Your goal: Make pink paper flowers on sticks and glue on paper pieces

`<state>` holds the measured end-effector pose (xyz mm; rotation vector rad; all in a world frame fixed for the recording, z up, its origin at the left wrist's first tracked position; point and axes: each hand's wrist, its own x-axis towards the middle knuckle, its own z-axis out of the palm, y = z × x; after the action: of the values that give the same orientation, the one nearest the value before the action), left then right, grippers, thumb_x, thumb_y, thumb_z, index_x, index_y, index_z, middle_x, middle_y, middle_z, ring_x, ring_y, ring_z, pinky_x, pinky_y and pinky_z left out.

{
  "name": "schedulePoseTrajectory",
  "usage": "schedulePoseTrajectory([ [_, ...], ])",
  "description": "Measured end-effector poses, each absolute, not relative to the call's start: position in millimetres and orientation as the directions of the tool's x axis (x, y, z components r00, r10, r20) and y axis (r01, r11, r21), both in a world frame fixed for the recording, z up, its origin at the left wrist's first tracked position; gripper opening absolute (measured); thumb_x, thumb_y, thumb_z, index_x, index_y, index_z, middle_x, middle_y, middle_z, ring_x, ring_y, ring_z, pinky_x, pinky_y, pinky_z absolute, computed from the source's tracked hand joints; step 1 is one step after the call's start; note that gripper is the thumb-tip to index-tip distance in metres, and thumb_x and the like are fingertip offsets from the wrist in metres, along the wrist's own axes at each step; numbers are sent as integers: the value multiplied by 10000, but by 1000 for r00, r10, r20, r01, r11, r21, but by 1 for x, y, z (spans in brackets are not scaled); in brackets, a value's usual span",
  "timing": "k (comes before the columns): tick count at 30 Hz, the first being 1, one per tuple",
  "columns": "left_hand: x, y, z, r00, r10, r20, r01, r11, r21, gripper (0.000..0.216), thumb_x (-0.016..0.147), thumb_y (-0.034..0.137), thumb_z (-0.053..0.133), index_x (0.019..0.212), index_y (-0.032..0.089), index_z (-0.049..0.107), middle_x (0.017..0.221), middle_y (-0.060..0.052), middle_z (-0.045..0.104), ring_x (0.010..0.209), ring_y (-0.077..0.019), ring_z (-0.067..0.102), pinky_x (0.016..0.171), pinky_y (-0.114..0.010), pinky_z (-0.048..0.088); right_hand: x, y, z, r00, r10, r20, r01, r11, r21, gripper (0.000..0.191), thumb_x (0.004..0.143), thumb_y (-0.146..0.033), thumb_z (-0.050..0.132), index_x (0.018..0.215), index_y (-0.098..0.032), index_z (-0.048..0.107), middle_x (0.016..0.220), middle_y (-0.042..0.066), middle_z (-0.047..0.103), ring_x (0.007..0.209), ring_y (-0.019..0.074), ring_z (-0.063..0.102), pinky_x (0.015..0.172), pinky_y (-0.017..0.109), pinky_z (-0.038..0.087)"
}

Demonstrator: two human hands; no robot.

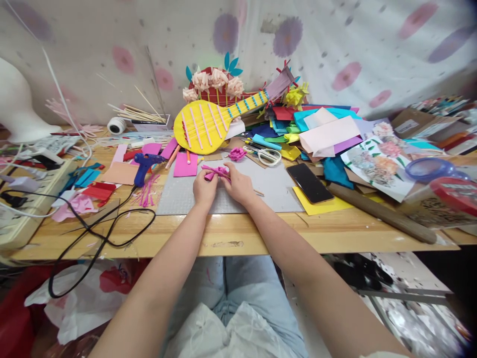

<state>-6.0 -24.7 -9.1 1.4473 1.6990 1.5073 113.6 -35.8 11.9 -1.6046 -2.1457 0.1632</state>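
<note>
Head view: clock centred on the two hands, twelve pointing away from the person.
Left hand: the left hand comes in from seven o'clock, forearm over the table edge, fingers curled, thumb meeting them in a narrow pinch on the pink paper.
Right hand: the right hand comes in from five o'clock, fingers bent inward, tips closed on the same paper; its exact finger placing is partly hidden.
Pink paper: at the clock's centre, between both hands above the grey mat, partly covered by the fingers.
Stick: a thin stick shows towards four o'clock, just beside the right hand.
Flower: a pink flower sits at one o'clock, near the hands.
Scissors: white-handled scissors lie at two o'clock.
Lute: a yellow lute fills eleven o'clock, its neck slanting past one.
Pink sheet: a pink sheet lies at ten o'clock.
Glue gun: a blue glue gun stands at nine, near pink strips; its black cord loops over the table edge at eight.
Phone: a phone lies at three, partly over a yellow sheet.
Rod: a wooden rod lies beyond the phone, between three and four, beside a red-lidded tub.
</note>
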Motion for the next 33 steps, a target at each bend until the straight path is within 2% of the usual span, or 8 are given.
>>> schedulePoseTrajectory([
  [5,-15,-20,-10,-493,829,265,398,-56,916,99,678,282,578,734,200,577,750,-19,634,686,-151,559,676,-267,416,117,-34,11,-242,938,249,886,319,-338,506,855,-438,419,1286,-182,344,1095,98,622,935,207,596,734,289,408],
  [10,-29,-14,-10,-631,735,249,375,8,927,122,703,302,559,763,196,564,804,-47,637,737,-162,564,715,-280,410,122,-32,11,-208,947,246,912,279,-302,423,842,-484,432,1166,-214,453,945,58,668,836,192,616,693,273,384],
  [15,-22,-23,-5,-502,830,245,483,33,875,225,699,420,580,787,218,623,769,-41,649,705,-179,566,650,-279,382,121,-32,11,-164,948,272,909,253,-332,379,831,-503,441,1092,-231,479,846,19,676,796,189,623,655,262,370],
  [19,-11,-34,3,-340,903,264,600,-8,800,408,744,566,468,593,216,614,596,-45,611,622,-186,547,584,-276,338,119,-30,9,-125,964,234,923,199,-329,359,825,-477,462,1085,-230,475,903,36,676,824,193,624,661,266,375],
  [22,-16,-35,6,-430,844,320,592,-4,806,455,804,517,383,532,208,575,513,-38,558,567,-168,518,569,-272,320,123,-26,6,-73,974,213,935,141,-326,307,844,-430,445,1076,-233,475,914,44,677,840,202,624,669,278,381],
  [25,-31,-28,7,-507,813,287,537,37,843,388,807,440,390,559,200,568,520,-21,555,531,-147,497,558,-266,320,129,-21,4,-27,978,209,941,95,-325,247,871,-360,400,1072,-237,475,918,48,678,843,207,624,671,287,384],
  [29,-46,-19,5,-328,900,286,559,-59,827,261,735,381,491,579,192,583,566,-12,583,561,-140,510,575,-256,343,131,-21,6,-6,973,231,932,89,-350,246,870,-363,390,1062,-238,480,908,40,678,844,202,625,665,279,381],
  [33,-42,-21,3,-11,949,315,725,-209,656,155,656,362,599,673,217,649,664,-25,645,683,-182,550,710,-305,358,118,-31,9,-53,959,278,907,163,-389,353,832,-517,395,1037,-241,474,870,18,677,801,197,628,649,273,384],
])
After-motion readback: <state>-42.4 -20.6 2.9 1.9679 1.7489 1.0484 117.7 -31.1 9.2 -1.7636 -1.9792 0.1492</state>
